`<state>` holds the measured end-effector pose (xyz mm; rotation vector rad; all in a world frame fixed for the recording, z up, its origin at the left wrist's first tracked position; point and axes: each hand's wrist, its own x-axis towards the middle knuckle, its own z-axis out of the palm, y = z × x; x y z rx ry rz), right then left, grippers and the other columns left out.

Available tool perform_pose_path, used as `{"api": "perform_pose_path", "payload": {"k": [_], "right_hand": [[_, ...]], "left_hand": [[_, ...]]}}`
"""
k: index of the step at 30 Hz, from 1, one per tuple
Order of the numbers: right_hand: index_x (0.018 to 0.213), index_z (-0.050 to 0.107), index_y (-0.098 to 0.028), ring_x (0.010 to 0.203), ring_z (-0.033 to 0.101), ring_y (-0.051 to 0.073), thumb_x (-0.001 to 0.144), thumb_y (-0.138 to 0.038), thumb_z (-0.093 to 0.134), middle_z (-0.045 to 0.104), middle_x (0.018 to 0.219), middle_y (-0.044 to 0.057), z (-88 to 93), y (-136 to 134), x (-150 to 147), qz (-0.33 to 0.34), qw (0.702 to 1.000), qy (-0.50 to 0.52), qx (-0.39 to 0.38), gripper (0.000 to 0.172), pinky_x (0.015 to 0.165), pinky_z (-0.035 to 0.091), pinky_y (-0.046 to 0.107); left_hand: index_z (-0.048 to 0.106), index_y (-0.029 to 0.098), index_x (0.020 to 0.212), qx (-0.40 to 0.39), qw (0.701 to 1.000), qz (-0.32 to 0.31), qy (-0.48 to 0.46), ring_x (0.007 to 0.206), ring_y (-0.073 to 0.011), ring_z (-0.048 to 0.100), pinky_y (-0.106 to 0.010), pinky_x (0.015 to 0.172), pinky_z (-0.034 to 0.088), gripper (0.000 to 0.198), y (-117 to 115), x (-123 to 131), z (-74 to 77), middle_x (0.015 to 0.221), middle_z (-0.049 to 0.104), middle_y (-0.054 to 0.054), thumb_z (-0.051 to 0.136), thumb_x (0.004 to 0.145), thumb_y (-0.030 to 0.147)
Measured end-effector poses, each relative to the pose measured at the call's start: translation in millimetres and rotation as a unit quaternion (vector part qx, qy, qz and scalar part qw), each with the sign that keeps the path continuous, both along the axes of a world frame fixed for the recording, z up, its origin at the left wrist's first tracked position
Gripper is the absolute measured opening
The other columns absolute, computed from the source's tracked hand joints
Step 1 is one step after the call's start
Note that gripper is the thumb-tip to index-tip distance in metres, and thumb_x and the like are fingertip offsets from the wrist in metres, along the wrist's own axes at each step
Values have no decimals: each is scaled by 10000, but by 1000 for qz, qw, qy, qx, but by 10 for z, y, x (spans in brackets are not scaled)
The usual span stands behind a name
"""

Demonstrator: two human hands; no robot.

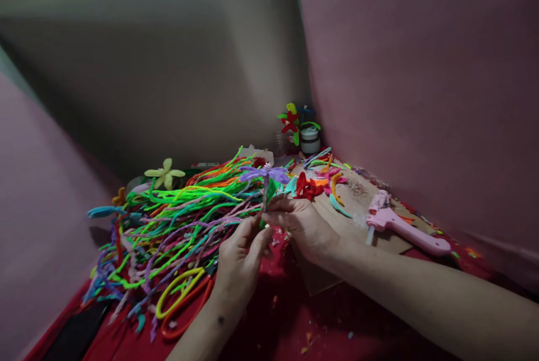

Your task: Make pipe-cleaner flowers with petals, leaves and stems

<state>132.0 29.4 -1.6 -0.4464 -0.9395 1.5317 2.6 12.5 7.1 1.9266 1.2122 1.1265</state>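
A purple pipe-cleaner flower point(265, 174) stands upright on a green stem between both hands. My right hand point(297, 222) pinches the stem just under the petals, fingers closed on it. My left hand point(240, 260) is closed on the lower end of the stem, thumb and fingers pressed together. Both hands hover over the red tablecloth point(290, 321), right beside a big heap of coloured pipe cleaners point(168, 220).
A pink glue gun point(400, 226) lies on brown cardboard point(357, 220) at the right. Finished flowers: a yellow one point(165, 173) at the left, red ones point(307, 187) near the cardboard, one in a white jar point(310, 139) in the corner. Orange-handled scissors point(185, 299) lie by the heap. Pink walls close in.
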Motion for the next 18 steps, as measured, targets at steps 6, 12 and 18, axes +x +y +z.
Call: {"api": "perform_pose_path", "payload": {"k": [6, 12, 18], "right_hand": [[648, 698, -169, 617, 532, 116, 579, -296, 765, 641, 659, -3, -39, -11, -56, -39, 999, 6, 10, 159, 635, 434, 261], [642, 695, -167, 597, 513, 105, 557, -278, 778, 636, 640, -9, -55, -14, -69, -57, 998, 0, 6, 163, 646, 424, 258], [698, 713, -165, 684, 559, 151, 598, -338, 745, 658, 682, 16, -39, -51, -76, -65, 998, -25, 8, 202, 724, 442, 307]], "left_hand": [[566, 188, 795, 175, 970, 59, 161, 432, -105, 499, -212, 483, 380, 125, 64, -90, -186, 524, 541, 40, 462, 830, 246], [567, 185, 863, 245, 942, 65, 219, 468, -118, 554, -207, 490, 398, 144, 87, -93, -210, 575, 593, 15, 428, 852, 221], [587, 158, 871, 318, 897, 99, 291, 533, -143, 598, -221, 506, 378, 156, 117, -93, -241, 664, 651, -43, 449, 858, 231]]}}
